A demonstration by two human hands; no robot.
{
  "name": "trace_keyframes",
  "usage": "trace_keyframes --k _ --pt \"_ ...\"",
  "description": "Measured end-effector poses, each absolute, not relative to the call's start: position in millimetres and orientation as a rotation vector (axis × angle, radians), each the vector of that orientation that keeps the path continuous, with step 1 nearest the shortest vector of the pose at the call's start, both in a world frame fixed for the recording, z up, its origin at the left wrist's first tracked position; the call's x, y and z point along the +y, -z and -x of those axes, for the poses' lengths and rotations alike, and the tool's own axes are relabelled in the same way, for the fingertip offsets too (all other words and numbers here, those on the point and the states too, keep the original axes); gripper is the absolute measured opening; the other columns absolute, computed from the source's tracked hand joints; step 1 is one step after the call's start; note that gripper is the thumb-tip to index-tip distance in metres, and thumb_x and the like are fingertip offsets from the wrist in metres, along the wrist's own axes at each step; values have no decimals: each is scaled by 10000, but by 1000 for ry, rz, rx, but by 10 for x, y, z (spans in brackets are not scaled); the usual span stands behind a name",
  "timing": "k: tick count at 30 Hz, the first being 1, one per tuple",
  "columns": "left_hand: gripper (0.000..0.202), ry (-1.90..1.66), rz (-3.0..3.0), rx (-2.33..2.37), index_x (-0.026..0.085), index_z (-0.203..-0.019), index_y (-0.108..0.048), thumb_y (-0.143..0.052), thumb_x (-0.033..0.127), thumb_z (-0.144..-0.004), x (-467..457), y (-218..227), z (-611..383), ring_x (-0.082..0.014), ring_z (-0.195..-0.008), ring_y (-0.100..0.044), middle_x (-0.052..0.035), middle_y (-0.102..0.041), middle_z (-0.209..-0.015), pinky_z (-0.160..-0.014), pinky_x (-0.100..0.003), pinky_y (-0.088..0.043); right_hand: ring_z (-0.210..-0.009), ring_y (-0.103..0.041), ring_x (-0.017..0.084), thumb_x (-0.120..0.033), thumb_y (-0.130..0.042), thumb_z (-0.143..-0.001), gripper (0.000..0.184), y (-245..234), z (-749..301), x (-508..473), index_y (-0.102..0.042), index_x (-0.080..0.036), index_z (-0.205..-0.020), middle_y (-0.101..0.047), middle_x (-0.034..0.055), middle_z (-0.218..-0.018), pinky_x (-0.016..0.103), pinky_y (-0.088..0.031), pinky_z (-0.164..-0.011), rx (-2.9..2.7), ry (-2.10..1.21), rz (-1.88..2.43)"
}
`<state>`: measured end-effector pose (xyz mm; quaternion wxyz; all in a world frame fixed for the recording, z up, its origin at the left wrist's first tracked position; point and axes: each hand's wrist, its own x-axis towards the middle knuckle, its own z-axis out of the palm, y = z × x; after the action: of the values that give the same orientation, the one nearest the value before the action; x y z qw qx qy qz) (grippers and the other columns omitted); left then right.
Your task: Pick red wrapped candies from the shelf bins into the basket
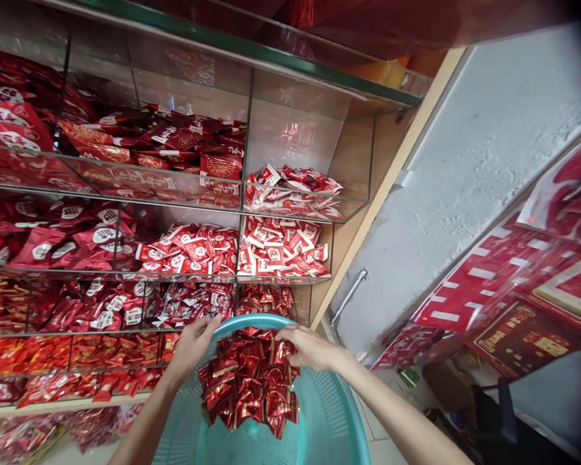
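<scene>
A teal plastic basket [329, 400] is in front of me, tilted towards the shelves. Inside it lies a heap of shiny red and gold wrapped candies [246, 387]. On the basket's left rim is my left hand [195, 345], closed around the edge with the thumb on top. My right hand [310, 347] reaches over the right side, its fingers curled down onto the candies at the heap's upper right. Its fingertips are partly hidden among the wrappers. Just beyond the rim, a glass compartment holds similar red wrapped candies [266, 300].
Glass-fronted shelves [174, 278] hold several compartments of red packets. A wooden side panel [363, 239] ends them on the right, beside a grey wall [465, 168]. Red printed goods [469, 290] stand along the far right. Bagged red packets [29, 436] lie below the bottom shelf.
</scene>
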<state>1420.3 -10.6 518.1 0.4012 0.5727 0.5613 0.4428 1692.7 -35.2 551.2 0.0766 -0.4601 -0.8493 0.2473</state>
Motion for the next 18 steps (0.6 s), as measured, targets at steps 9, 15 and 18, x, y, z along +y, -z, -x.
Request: trace_keyframes --k 9,15,18 --pt "471 -1119 -1436 1413 147 -647 -622 -530 605 -706 -126 -5191 -14202 -142 -628 -486 4 -555 -608 -589 -226 -372 -911 -580 221 -99 -605 -657 412 -5426 -16696 -422 -604 -169 -1063 -632 73 -979 282 -454 -749 -2783 -565 1381" --pt "456 -1116 -1416 1405 145 -659 -629 -538 589 -715 -130 -5168 -14198 -138 -634 -493 2 -572 -621 -600 -225 -377 -956 -543 234 -175 -595 -726 323 -5351 -16677 -450 -594 -198 -1048 -633 62 -983 332 -430 -803 -2683 -465 1439" --pt "456 -1118 -1413 1400 145 -661 -628 -542 590 -712 -130 -5164 -14202 -136 -629 -490 5 -568 -616 -600 -224 -377 -968 -523 220 -206 -573 -764 284 -5289 -16688 -475 -584 -195 -1048 -599 65 -1022 334 -415 -830 -2630 -411 1425"
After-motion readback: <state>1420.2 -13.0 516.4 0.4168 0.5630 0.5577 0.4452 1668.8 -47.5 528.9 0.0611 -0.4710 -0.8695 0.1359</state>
